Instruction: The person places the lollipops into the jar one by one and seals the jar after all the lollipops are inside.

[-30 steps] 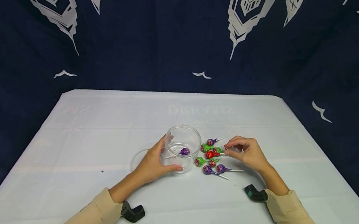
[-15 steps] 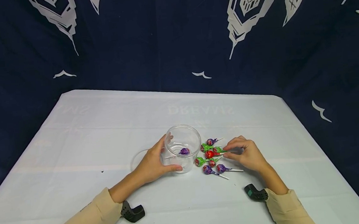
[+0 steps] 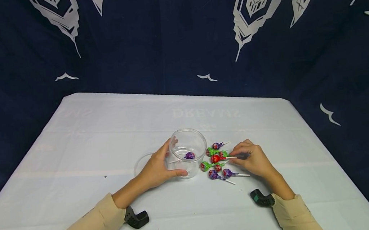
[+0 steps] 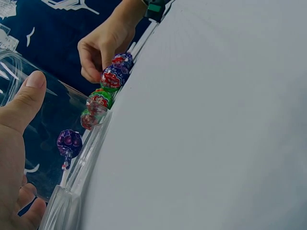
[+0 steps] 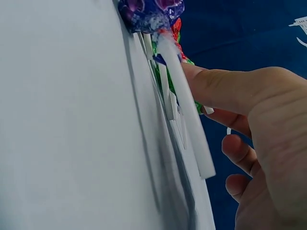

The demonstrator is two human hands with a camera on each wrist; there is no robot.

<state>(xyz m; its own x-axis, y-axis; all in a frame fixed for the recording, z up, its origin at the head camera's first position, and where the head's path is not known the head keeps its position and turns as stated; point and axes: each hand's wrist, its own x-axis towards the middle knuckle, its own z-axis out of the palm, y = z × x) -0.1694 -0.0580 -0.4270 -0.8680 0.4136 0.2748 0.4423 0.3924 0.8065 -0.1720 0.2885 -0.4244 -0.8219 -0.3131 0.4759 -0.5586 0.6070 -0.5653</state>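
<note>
My left hand (image 3: 157, 169) holds a clear plastic jar (image 3: 193, 168), thumb on its near side and fingers round the far left side. The jar stands upright with its top uncovered, and one purple-wrapped lollipop (image 3: 190, 155) lies inside. Just right of the jar, my right hand (image 3: 254, 158) pinches the white stick of a red-wrapped lollipop (image 3: 215, 158) between thumb and fingertips. That lollipop lies among several others, including a green one (image 3: 204, 166) and a purple one (image 3: 228, 173). In the right wrist view, my thumb (image 5: 220, 86) partly hides the pinched stick.
A clear round rim, perhaps a lid (image 3: 136, 165), lies left of the jar, partly behind my left hand. White cloth (image 3: 77, 152) covers the table. A dark blue printed cloth (image 3: 149, 42) hangs behind its far edge.
The right thumb and fingertips have come together on the red lollipop's stick. My left hand and the jar have stayed in place.
</note>
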